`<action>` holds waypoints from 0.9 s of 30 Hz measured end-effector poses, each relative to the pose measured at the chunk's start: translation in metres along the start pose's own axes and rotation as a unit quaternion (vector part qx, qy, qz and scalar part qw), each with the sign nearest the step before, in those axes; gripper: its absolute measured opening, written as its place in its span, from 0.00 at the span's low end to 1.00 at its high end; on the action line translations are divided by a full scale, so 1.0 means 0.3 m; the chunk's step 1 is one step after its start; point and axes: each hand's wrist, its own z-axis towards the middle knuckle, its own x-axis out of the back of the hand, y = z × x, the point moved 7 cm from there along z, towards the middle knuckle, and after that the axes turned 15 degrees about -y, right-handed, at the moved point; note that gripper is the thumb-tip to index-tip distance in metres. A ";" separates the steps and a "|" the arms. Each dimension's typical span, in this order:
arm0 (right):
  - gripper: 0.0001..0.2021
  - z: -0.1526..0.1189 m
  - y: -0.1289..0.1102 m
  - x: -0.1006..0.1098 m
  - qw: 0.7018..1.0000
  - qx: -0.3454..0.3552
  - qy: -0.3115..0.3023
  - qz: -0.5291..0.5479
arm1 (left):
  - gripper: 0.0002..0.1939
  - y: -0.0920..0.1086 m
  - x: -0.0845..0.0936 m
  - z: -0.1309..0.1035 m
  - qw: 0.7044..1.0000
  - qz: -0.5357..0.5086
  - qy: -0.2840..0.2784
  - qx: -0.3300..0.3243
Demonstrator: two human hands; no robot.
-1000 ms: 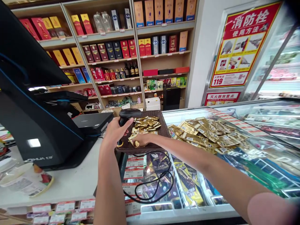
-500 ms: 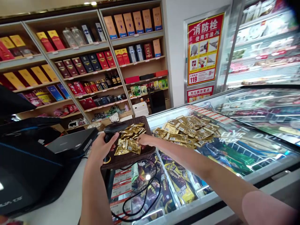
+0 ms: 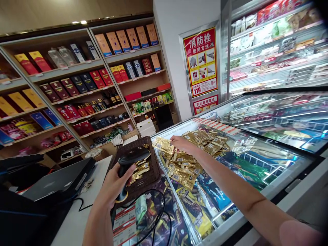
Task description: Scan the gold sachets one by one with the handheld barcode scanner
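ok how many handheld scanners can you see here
1: the black plastic handheld scanner, gripped by the left hand, its head over the brown woven basket of shiny gold packets. No others show.

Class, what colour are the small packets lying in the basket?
The packets in the basket are shiny gold, best seen in the head view.

A glass freezer top (image 3: 256, 159) carries loose gold packets (image 3: 183, 176), heaped and overlapping, several with printed codes showing. A brown woven basket (image 3: 153, 162) stands just beside the heap, to its left, with further packets inside. Black cable (image 3: 164, 202) lies looped near the basket. Price labels (image 3: 125, 218) show beside the cable (whether on or beneath the glass cannot be determined). The adjoining white surface (image 3: 74, 215) bears a flat-topped dark device (image 3: 56, 179).
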 end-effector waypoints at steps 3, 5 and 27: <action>0.06 -0.006 -0.003 0.003 1.000 -0.018 -0.001 -0.010 | 0.25 0.007 -0.013 0.009 1.000 0.008 0.019 -0.012; 0.07 -0.010 -0.005 0.004 1.000 -0.020 -0.003 -0.010 | 0.26 0.002 -0.021 0.021 1.000 0.022 0.019 -0.006; 0.16 -0.050 0.077 0.158 0.901 -0.210 0.020 -0.379 | 0.28 -0.033 0.024 0.032 0.998 0.035 0.039 0.036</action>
